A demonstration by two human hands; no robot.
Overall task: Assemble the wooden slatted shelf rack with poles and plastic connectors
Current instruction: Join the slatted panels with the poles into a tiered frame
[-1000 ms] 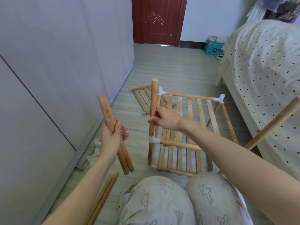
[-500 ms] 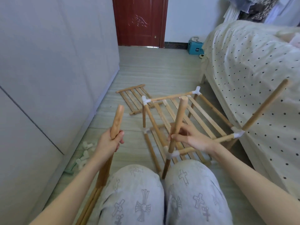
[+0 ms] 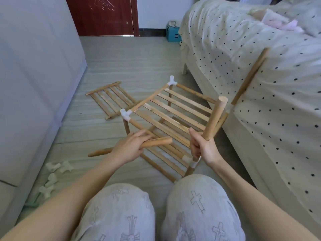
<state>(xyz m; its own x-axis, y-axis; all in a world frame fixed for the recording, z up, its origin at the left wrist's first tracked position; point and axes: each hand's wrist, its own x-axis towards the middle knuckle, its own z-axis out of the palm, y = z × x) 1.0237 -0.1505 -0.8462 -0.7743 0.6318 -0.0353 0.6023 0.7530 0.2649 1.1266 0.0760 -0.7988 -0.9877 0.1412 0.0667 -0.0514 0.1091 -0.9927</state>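
Grey floor [image 3: 132,60] – red door [image 3: 104,16] – dotted bed [image 3: 260,66] on rt.

Beyond my fingers stands a dark red wooden door [image 3: 102,16], with a small teal box [image 3: 173,34], perhaps a bag, beside it. Right of my fingers runs a cream black-dotted bedspread [image 3: 260,75]; left, a pale grey wardrobe panel [image 3: 34,70].
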